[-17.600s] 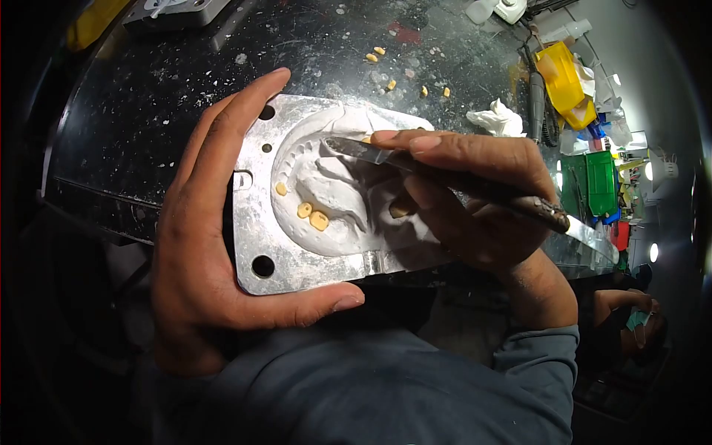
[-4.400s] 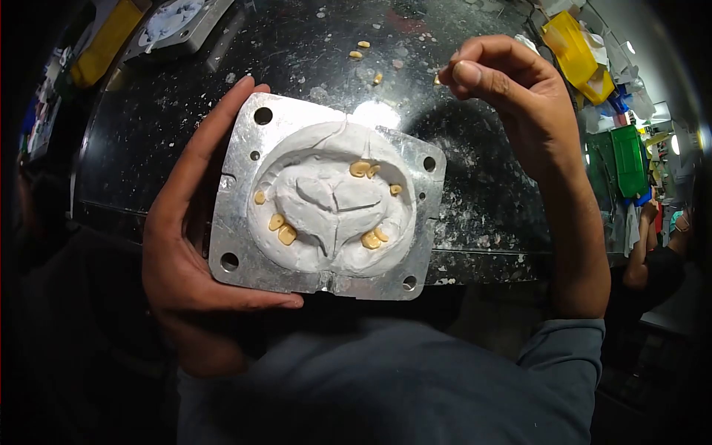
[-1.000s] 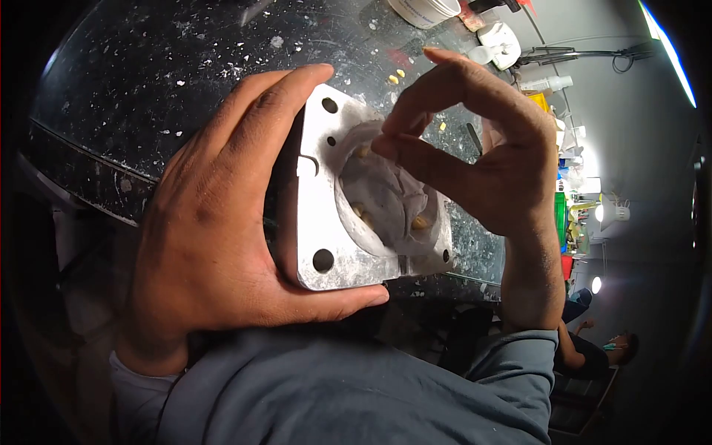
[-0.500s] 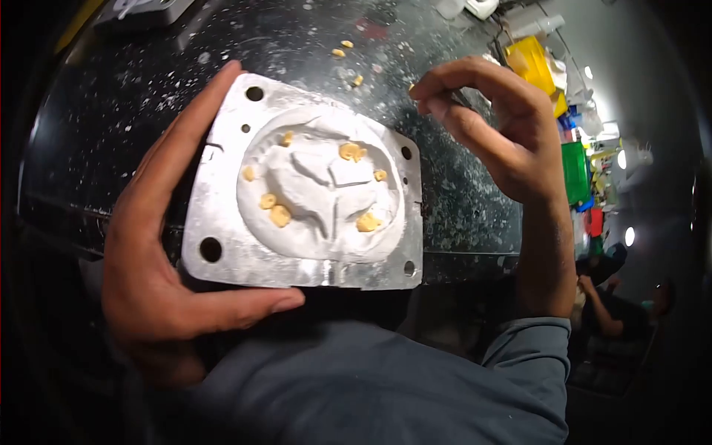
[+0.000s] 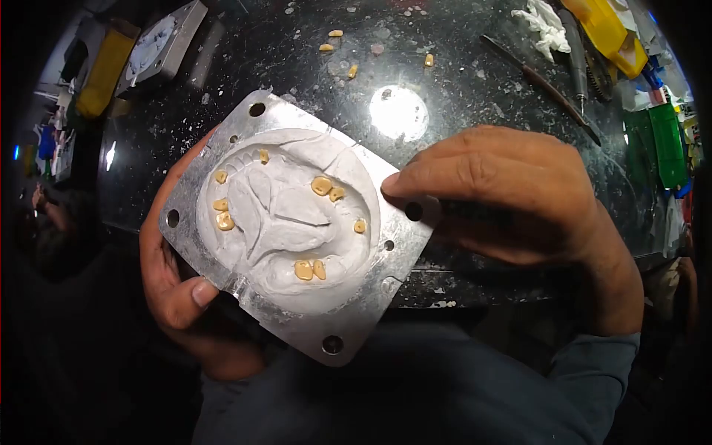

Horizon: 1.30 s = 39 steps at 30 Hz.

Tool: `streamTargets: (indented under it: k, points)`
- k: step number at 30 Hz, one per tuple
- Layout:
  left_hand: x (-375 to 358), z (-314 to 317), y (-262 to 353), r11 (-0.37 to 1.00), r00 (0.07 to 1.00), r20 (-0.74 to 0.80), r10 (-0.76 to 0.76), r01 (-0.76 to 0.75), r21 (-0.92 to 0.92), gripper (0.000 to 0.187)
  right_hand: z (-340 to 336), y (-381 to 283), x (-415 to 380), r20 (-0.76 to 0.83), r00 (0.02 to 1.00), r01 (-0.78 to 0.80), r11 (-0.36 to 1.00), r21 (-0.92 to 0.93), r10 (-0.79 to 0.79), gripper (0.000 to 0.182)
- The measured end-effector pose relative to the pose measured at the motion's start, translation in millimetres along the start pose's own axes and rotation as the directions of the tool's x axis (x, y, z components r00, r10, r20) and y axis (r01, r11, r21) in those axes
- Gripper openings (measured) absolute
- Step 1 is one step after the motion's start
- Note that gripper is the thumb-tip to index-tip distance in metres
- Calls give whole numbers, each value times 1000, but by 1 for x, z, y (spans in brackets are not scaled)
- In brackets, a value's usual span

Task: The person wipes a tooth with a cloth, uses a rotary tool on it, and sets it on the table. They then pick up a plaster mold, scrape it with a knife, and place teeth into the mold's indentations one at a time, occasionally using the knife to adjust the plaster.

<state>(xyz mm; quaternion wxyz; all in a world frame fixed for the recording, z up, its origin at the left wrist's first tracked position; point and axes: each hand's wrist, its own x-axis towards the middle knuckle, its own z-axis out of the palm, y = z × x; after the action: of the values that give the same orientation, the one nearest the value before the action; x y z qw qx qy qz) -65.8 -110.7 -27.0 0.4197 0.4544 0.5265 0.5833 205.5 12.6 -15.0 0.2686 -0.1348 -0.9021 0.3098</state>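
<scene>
A metal denture flask half (image 5: 356,326), filled with white plaster (image 5: 289,237), is held tilted in front of me. Yellowish artificial teeth sit in the curved groove of the plaster, among them a pair (image 5: 304,270) at the near side and a larger one (image 5: 321,185) at the upper right. My left hand (image 5: 167,274) is closed around the flask's left side, thumb on the near edge, other fingers mostly hidden behind. My right hand (image 5: 512,193) grips the right corner, a fingertip on the metal by the plaster; its underside is in shadow.
Several loose teeth (image 5: 353,71) lie on the speckled black bench (image 5: 259,59). Another plaster-filled flask half (image 5: 167,48) stands at the upper left. A thin knife-like tool (image 5: 545,85), crumpled white tissue (image 5: 544,30) and a yellow container (image 5: 604,33) lie at the upper right.
The flask has turned clockwise and tipped. My right hand has come down from above the bench, fingers pinched, to the flask's right corner. The left hand keeps its hold.
</scene>
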Motion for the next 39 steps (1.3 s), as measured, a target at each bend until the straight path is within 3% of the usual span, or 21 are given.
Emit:
streamTargets:
  k: [2, 8, 10, 12, 15, 24, 27, 30, 31, 33, 35, 39]
  points:
    - [2, -4, 0, 1000, 1000, 16, -19, 20, -15, 114, 2, 2, -2, -56, 997, 42, 998, -46, -44, 28]
    - [2, -12, -1, 999, 998, 54, -22, 20, 29, 115, 7, 8, -7, -109, 990, 82, 995, -55, -87, 27]
    - [3, -11, -1, 1000, 997, 77, -6, 5, 22, 115, 5, 7, -7, -97, 992, 73, 996, -50, -77, 27]
    - [0, -9, 4, 996, 998, 29, -52, 49, 80, 115, 2, 6, -3, -61, 994, 83, 995, -51, -86, 27]
    - [1, 2, -1, 1000, 999, -33, 5, -5, 18, 117, -1, 3, 2, -5, 997, 81, 995, -57, -82, 27]
    - [-2, 0, -1, 1000, 999, -43, 26, -26, 8, 116, -10, -4, 14, 191, 981, 14, 1000, -16, -10, 56]
    - [-2, -4, 1, 1000, 1000, -6, 16, -17, -5, 115, -15, -4, 15, 170, 985, 24, 999, -27, -20, 55]
    - [-4, -6, -1, 1000, 1000, -6, 28, -28, -3, 115, -36, 4, 15, 136, 990, 34, 993, 111, -49, 52]
    - [-4, -7, -2, 999, 1000, -3, 29, -30, -20, 115, -42, 10, 13, 85, 995, 38, 991, 131, -50, 42]
    - [-4, -10, -3, 999, 998, 30, 51, -52, 7, 115, -45, 7, 7, -113, 962, -231, 962, 146, 248, 26]
    - [-4, -13, -3, 998, 997, 49, 54, -55, 11, 115, -50, 18, 3, -168, 962, -242, 955, -171, 214, 16]
    - [-2, -18, -4, 998, 991, 122, 54, -56, 13, 116, -46, 35, 1, -224, 942, -294, 934, -204, 248, 16]
